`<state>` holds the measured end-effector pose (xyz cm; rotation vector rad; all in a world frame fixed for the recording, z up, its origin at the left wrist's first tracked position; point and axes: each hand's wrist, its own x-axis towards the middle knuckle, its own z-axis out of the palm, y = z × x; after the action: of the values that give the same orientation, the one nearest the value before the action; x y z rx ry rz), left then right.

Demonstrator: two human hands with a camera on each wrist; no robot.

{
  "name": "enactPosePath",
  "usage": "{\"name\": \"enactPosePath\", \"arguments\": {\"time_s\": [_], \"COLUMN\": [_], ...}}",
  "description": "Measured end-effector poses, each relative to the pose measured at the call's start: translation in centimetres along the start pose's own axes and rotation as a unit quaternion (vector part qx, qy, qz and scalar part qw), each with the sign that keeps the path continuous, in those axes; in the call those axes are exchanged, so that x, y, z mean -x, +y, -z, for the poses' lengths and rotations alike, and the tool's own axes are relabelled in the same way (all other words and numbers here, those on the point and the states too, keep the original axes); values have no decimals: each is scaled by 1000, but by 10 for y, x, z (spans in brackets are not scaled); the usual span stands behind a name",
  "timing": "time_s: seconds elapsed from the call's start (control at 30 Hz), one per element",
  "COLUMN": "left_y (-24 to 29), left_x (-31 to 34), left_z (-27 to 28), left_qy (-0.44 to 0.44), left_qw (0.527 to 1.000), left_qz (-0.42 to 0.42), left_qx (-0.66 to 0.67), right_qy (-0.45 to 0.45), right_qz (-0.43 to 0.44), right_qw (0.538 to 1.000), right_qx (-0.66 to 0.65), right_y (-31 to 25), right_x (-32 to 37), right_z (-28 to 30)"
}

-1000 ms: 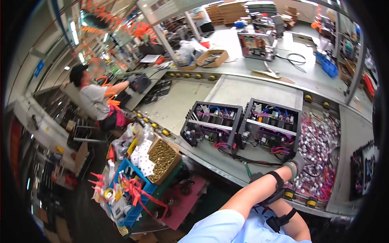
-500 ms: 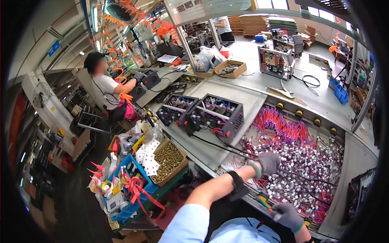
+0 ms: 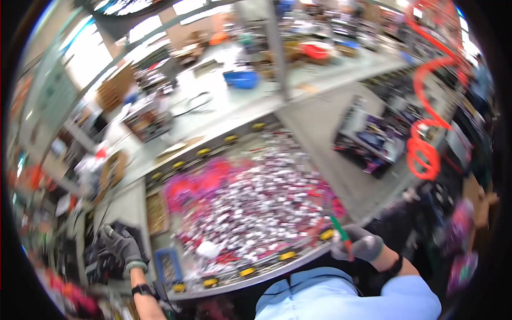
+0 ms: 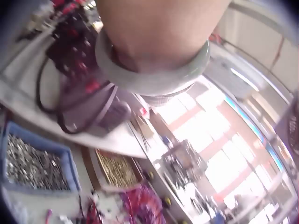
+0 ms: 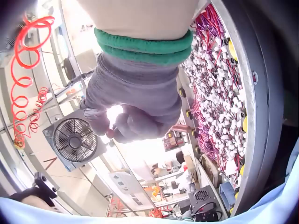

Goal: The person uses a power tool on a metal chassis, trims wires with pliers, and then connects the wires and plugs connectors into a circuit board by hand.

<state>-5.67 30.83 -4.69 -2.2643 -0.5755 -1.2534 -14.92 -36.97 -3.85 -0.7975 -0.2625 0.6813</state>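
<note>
My left hand (image 3: 122,246), in a grey glove, is over a black boxy device (image 3: 98,264) at the left, its fingers fairly straight. A black cable (image 4: 39,93) loops beside that hand in the left wrist view. My right hand (image 3: 367,245), also gloved, grips a slim screwdriver (image 3: 336,225) with a green and red handle, at the front edge of the line. Between the hands lies a wide heap of red and purple wires with white connectors (image 3: 256,194). The head view is blurred by motion.
A blue bin (image 4: 70,170) of small metal parts and a box of brass-coloured parts (image 4: 117,169) sit by the wires. Another open device (image 3: 368,136) stands at the right. Red coiled hoses (image 3: 424,154) hang there. Yellow rollers (image 3: 247,272) line the front edge.
The head has turned to the right. The left hand, earlier gripping the black cable over the wires, is now over the device at the left. The right hand still holds the screwdriver.
</note>
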Motion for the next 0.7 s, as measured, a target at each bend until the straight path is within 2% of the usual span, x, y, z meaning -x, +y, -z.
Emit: {"name": "enactPosePath", "arguments": {"time_s": [0.03,0.07,0.1,0.13,0.17,0.2,0.23,0.27,0.3,0.37,0.4,0.47,0.5,0.6,0.63,0.7], "left_y": [29,98,157,229,307,370,431,477,522,591,594,583,578,551,538,503], "left_x": [-2,-6,7,-3,19,34,56,68,101,162,161,159,160,152,149,149], "left_z": [-16,-2,-16,32,44,75,107,162,180,201,213,223,220,220,219,202], "left_qy": [-56,-192,-189,-241,-245,-393,-629,-686,-725,-676,-680,-675,-678,-666,-668,-653], "left_qw": [993,920,933,861,697,618,398,287,184,111,103,80,81,94,95,112], "left_qz": [-51,5,-178,-258,-151,-138,4,59,117,169,157,265,257,258,255,229], "left_qx": [90,341,250,365,657,666,668,666,654,708,708,683,684,693,693,713], "right_qy": [4,-21,-54,-61,-58,-31,-4,26,38,88,99,109,111,256,257,324], "right_qz": [20,34,46,60,74,84,93,109,121,124,133,28,37,58,60,125], "right_qw": [998,996,992,989,987,988,988,991,988,986,984,993,993,962,961,922], "right_qx": [66,85,106,122,128,126,126,78,94,68,72,-17,-18,80,78,172], "right_y": [-4,-3,-3,-5,-5,-4,-4,-2,0,7,7,14,19,28,30,37], "right_x": [3,10,15,22,31,39,47,54,61,77,84,92,90,76,74,70], "right_z": [-10,-9,-6,-8,-11,-15,-19,-24,-22,-24,-21,-14,-13,-10,-8,-4]}}
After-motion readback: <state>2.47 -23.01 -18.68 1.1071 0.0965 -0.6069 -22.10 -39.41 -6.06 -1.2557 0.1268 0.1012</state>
